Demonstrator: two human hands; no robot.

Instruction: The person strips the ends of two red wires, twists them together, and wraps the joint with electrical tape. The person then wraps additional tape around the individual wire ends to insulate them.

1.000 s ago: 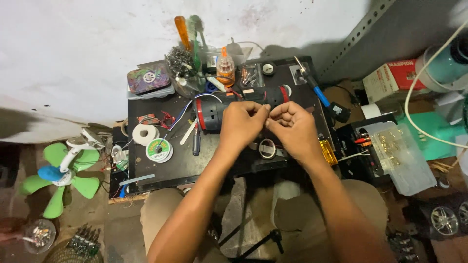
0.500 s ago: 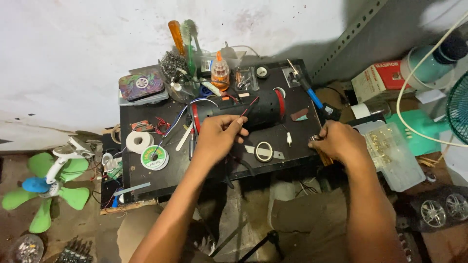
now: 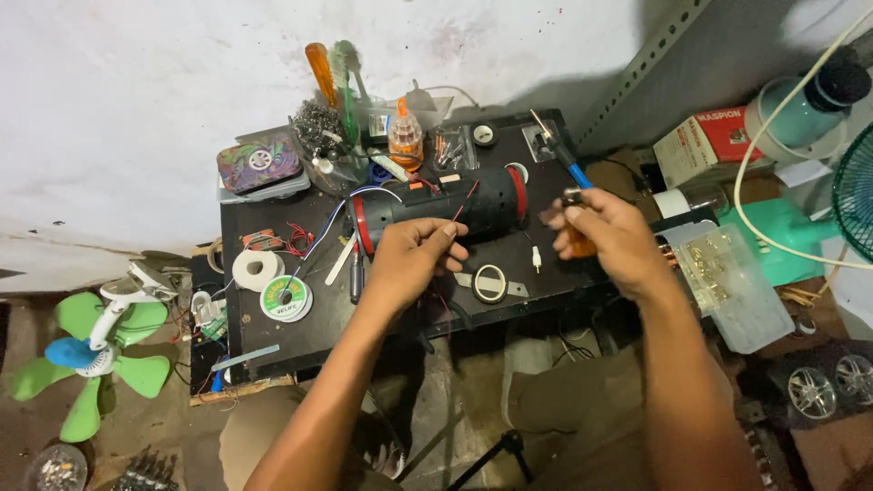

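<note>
The left hand (image 3: 414, 257) pinches a thin red wire (image 3: 462, 202) between thumb and fingertips, closed on it, over the middle of the small black table (image 3: 273, 332); the wire runs up from the fingers across the black cylinder with red end bands (image 3: 436, 207) lying just behind the hand. The right hand (image 3: 611, 238) hovers over the table's right edge, fingers wrapped around an orange lighter (image 3: 579, 242) whose metal top shows above the knuckles. Between the hands a flat metal ring (image 3: 490, 283) lies near the front edge. At the back left corner sits a flat tin with a swirled purple and green lid (image 3: 259, 165); along the back edge stands a small orange glue bottle (image 3: 405, 138). Near the left edge lie a white tape roll (image 3: 255, 269) and a solder spool with a green round label (image 3: 286, 299). Off the table to the right are a red and white carton (image 3: 709, 144) and a clear plastic box of brass parts (image 3: 732, 282).
</note>
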